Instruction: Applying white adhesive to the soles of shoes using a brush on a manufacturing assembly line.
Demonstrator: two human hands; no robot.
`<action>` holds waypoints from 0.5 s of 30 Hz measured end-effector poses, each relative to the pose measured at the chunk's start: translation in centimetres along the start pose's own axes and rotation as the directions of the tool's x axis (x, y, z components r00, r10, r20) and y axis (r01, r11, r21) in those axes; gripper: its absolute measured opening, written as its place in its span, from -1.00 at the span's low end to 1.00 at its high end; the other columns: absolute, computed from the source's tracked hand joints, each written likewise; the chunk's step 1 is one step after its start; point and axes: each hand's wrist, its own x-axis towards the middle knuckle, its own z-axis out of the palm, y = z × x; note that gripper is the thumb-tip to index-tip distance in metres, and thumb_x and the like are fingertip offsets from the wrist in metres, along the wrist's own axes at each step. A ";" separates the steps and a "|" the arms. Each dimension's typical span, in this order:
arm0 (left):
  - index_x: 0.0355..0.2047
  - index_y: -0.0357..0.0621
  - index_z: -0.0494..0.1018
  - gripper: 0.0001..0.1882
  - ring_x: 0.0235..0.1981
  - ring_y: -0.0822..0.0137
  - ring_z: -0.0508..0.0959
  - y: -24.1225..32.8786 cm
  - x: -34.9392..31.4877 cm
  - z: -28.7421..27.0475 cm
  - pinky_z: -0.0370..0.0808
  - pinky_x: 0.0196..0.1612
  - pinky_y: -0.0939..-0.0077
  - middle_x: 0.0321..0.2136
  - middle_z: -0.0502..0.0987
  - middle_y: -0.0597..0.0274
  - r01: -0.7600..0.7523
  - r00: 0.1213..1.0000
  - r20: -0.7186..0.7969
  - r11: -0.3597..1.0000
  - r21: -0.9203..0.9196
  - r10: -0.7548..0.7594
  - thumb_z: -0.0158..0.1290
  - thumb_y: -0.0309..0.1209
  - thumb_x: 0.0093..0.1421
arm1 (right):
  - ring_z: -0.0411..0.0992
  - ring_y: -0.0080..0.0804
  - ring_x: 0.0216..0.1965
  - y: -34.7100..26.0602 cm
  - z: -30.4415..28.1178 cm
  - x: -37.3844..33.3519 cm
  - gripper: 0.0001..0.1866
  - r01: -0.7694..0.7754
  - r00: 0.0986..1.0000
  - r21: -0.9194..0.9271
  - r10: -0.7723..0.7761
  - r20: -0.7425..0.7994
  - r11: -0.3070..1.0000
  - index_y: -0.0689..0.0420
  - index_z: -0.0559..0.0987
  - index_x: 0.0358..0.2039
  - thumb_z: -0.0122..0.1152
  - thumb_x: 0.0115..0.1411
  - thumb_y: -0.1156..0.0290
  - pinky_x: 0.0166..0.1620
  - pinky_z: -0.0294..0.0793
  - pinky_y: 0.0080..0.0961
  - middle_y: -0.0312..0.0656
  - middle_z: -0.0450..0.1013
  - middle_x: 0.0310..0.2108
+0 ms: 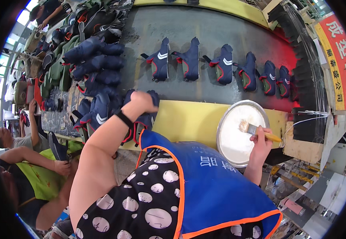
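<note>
My right hand (260,139) is closed around the yellow-handled paintbrush (275,137). Its bristles dip toward the white liquid in a round metal basin (219,137). Off to the left, my left hand (143,102) is curled over a navy shoe upper (153,96) with red edging, which shows above and below it; the fingertips are partly hidden. A dark band circles that wrist. Beyond both hands, a row of navy shoe uppers with red linings, among them one upper (160,59) with white chevrons, stands on a dark conveyor belt (141,32).
Navy uppers (97,59) lie heaped on the left, beside olive-green ones (63,63). A yellow ledge (177,119) borders the belt. At left a co-worker in a lime apron (41,171) holds a dark shoe piece (57,147). Black strip curtains (304,71) hang at the belt's right end.
</note>
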 end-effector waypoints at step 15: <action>0.15 0.00 0.40 -0.19 -0.17 -0.01 0.64 8.0 -2.9 6.5 0.54 -0.11 0.18 -0.23 0.64 -0.03 -0.443 0.873 -0.273 0.891 -0.103 0.403 0.31 0.10 -0.06 | 0.37 -0.63 -0.52 1.5 -2.0 -1.5 -0.88 0.005 0.995 0.067 -0.011 0.094 0.998 0.15 0.46 -0.33 0.20 0.31 0.42 -0.39 0.40 -0.66 -0.32 0.41 -0.49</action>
